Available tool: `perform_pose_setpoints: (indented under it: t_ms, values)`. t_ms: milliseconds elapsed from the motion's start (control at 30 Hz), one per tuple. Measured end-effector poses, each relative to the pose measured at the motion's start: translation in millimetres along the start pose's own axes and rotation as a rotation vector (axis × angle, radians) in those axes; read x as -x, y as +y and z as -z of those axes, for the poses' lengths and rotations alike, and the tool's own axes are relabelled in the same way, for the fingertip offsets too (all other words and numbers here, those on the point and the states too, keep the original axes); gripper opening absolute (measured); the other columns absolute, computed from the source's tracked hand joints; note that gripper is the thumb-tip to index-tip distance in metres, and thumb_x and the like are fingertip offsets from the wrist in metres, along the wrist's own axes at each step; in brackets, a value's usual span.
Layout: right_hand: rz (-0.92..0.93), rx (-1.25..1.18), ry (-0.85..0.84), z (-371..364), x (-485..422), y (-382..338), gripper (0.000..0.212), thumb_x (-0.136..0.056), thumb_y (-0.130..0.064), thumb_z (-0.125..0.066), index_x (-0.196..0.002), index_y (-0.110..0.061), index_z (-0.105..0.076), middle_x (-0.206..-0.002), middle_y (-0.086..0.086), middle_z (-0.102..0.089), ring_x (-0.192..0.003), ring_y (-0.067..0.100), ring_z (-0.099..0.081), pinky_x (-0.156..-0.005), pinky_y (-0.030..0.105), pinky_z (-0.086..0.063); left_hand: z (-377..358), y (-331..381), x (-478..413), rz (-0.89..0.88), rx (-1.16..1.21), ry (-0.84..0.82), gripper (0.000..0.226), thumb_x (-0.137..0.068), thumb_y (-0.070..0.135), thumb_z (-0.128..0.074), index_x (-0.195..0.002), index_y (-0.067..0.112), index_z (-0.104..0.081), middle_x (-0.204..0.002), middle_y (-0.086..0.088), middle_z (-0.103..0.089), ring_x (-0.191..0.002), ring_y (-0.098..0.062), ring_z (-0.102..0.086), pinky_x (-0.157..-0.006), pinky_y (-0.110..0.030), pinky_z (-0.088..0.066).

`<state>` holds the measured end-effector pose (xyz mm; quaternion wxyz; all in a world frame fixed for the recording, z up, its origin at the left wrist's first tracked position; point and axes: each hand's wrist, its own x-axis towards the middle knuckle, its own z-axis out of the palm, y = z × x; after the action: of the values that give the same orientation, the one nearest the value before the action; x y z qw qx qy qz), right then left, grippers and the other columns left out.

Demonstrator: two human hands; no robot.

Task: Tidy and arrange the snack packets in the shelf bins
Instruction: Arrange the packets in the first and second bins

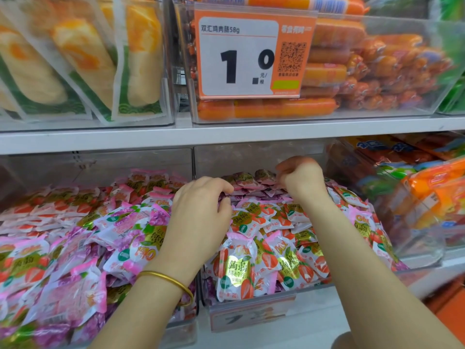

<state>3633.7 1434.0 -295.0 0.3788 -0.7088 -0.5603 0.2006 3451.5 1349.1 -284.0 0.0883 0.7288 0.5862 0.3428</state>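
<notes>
Left hand: your left hand [198,210] rests palm-down on the heap where the two lower bins meet; fingers [221,188] curled, thumb apart, nothing clearly clamped; a gold bangle [167,279] circles the wrist
Right hand: your right hand [300,178] hovers over the back of the middle bin [251,302]; fingers bent close together; whether they pinch a packet, you cannot tell
Snack packets: strawberry jelly packets [235,270] fill the middle bin; purple packets [251,191] lie behind; mixed packets [63,248] crowd the left bin
Upper shelf: sausages [339,71] behind a price tag [251,54]
</notes>
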Motion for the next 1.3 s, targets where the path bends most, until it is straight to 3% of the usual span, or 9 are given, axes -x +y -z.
perform_pose_setpoints:
  t_ms: [200,333,400,467,600,800,867,1033,1300]
  values:
    - [0.228,0.435,-0.227,-6,4,5,0.043,-0.085,0.002,-0.042,-0.113,-0.018,-0.068,-0.123,0.01,-0.063,-0.109,0.031,-0.059,-0.094,0.04,-0.049,-2,-1,-1,-0.012,0.007,0.007,0.025,-0.089,0.013,-0.05,-0.109,0.019,-0.064,-0.109,0.005,-0.061,-0.105,-0.014,-0.054,-0.1,-0.038,-0.04]
    - [0.241,0.35,-0.166,10,18,-5,0.037,-0.089,-0.003,-0.042,-0.109,-0.017,-0.069,-0.117,0.007,-0.066,-0.104,0.026,-0.06,-0.092,0.035,-0.049,-1,-3,0,-0.009,0.091,0.066,0.026,-0.09,0.01,-0.049,-0.108,0.02,-0.064,-0.101,0.011,-0.056,-0.103,-0.011,-0.053,-0.094,-0.03,-0.042]
    - [0.238,0.285,-0.238,19,34,-9,0.024,-0.093,-0.024,-0.049,-0.1,-0.018,-0.071,-0.103,0.002,-0.07,-0.092,0.019,-0.063,-0.081,0.03,-0.05,1,-4,1,-0.008,0.121,0.112,0.026,-0.09,0.007,-0.048,-0.107,0.019,-0.064,-0.101,0.011,-0.055,-0.104,-0.01,-0.051,-0.086,-0.018,-0.037]
    - [0.247,0.44,-0.339,18,57,-13,0.049,-0.087,-0.06,-0.046,-0.088,-0.016,-0.068,-0.087,0.001,-0.067,-0.085,0.02,-0.061,-0.071,0.032,-0.047,4,-4,2,-0.024,0.115,0.144,0.026,-0.089,0.006,-0.048,-0.106,0.018,-0.064,-0.1,0.011,-0.054,-0.104,-0.009,-0.049,-0.08,-0.008,-0.033]
    - [0.274,0.747,-0.332,3,74,-21,0.077,-0.073,-0.078,-0.045,-0.117,-0.016,-0.058,-0.125,0.005,-0.053,-0.123,0.027,-0.041,-0.1,0.047,-0.033,5,-5,5,-0.027,0.114,0.159,0.024,-0.088,0.004,-0.049,-0.104,0.015,-0.064,-0.099,0.01,-0.053,-0.099,-0.006,-0.047,-0.079,0.003,-0.028]
    - [0.153,0.328,-0.438,7,72,-25,0.066,-0.074,-0.026,-0.079,-0.129,-0.008,-0.048,-0.114,0.012,-0.063,-0.075,0.021,-0.07,-0.071,0.038,-0.058,8,-5,15,-0.027,0.114,0.176,0.023,-0.087,0.002,-0.051,-0.101,0.013,-0.065,-0.094,0.009,-0.053,-0.089,-0.004,-0.044,-0.077,0.005,-0.027]
    - [0.117,0.281,-0.413,15,71,-24,0.065,-0.073,-0.018,-0.08,-0.13,-0.008,-0.05,-0.112,0.011,-0.065,-0.08,0.019,-0.069,-0.072,0.027,-0.053,11,-6,18,-0.034,0.103,0.169,0.023,-0.087,0.003,-0.051,-0.101,0.014,-0.065,-0.094,0.011,-0.053,-0.092,-0.004,-0.045,-0.079,0.006,-0.026]
    - [-0.031,-0.236,-0.359,27,72,-21,0.034,-0.073,0.0,-0.075,-0.098,-0.009,-0.053,-0.082,0.008,-0.061,-0.055,0.015,-0.06,-0.043,0.025,-0.047,19,-8,26,-0.057,0.113,0.165,0.023,-0.088,0.003,-0.051,-0.101,0.016,-0.065,-0.094,0.015,-0.052,-0.093,0.004,-0.042,-0.079,0.006,-0.027]
    - [-0.017,-0.823,-0.84,26,104,-54,0.02,-0.073,-0.011,-0.06,-0.093,-0.008,-0.061,-0.069,0.002,-0.064,-0.06,0.01,-0.063,-0.06,0.028,-0.056,45,-14,43,-0.068,0.178,0.256,0.025,-0.085,0.017,-0.047,-0.104,0.015,-0.064,-0.1,0.007,-0.059,-0.099,-0.007,-0.052,-0.086,-0.019,-0.04]
